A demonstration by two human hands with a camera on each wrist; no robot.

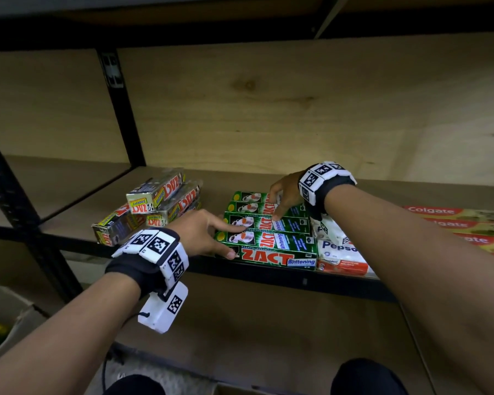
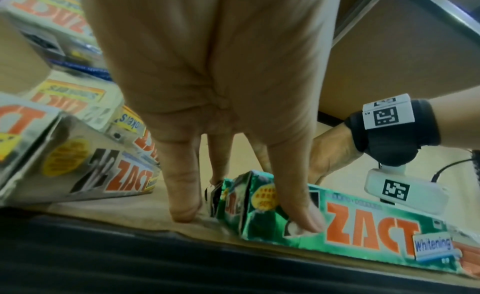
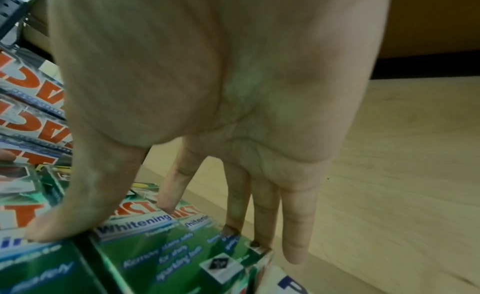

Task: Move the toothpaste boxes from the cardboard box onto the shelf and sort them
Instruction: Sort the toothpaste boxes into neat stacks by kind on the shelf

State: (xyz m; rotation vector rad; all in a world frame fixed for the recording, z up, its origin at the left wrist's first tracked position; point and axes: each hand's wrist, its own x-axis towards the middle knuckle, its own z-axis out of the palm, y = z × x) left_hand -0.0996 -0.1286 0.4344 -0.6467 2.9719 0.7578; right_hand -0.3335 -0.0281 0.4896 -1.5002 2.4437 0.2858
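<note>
A row of green ZACT Whitening boxes (image 1: pixel 280 240) lies side by side on the shelf board (image 1: pixel 382 192), the front one (image 2: pixel 363 232) at the shelf's edge. My left hand (image 1: pixel 211 235) is at their left ends, with straight fingers against the box ends and the thumb on the front box's face, seen close in the left wrist view (image 2: pixel 246 216). My right hand (image 1: pixel 280 201) rests spread on top of the back boxes (image 3: pixel 155 257), fingertips touching, thumb on a nearer box (image 3: pixel 168 226). Neither hand curls round a box.
Silver ZACT Smokers boxes (image 1: pixel 160 206) are piled loosely left of the green row. White Pepsodent boxes (image 1: pixel 340 252) butt against its right side, with red Colgate boxes (image 1: pixel 462 223) farther right. A black upright (image 1: pixel 120 109) stands behind. The cardboard box (image 1: pixel 12 323) sits low at left.
</note>
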